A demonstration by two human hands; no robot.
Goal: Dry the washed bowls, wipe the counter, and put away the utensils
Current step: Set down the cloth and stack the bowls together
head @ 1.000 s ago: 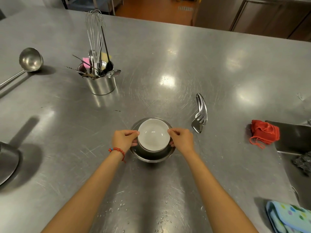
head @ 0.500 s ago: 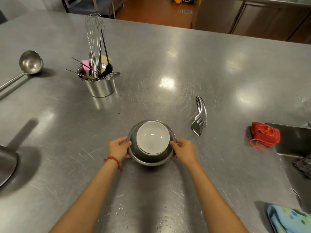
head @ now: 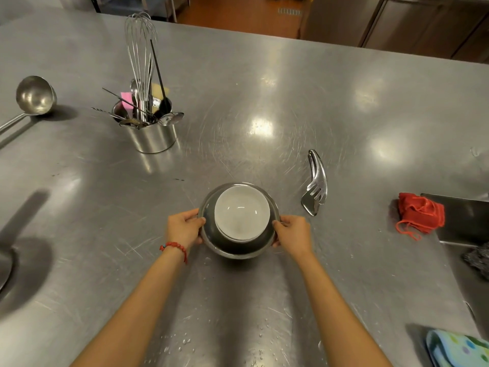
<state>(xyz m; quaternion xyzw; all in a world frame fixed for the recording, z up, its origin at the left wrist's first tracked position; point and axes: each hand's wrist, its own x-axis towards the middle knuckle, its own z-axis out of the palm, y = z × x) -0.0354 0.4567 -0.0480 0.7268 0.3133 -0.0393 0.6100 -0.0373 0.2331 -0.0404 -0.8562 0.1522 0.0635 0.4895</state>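
Observation:
A white bowl sits nested inside a larger steel bowl at the middle of the steel counter. My left hand grips the steel bowl's left rim and my right hand grips its right rim. A slotted steel spatula lies to the right of the bowls. At the back left stands a steel utensil holder with a whisk and several other utensils. A ladle lies at the far left.
A crumpled red cloth lies at the right beside a sink edge. A blue patterned cloth is at the bottom right corner. Water drops dot the counter near me. A dark pan rim shows at the left edge.
My hands left the white bowl's rim and took hold of the outer steel bowl's rim. The white bowl now rests inside the steel bowl.

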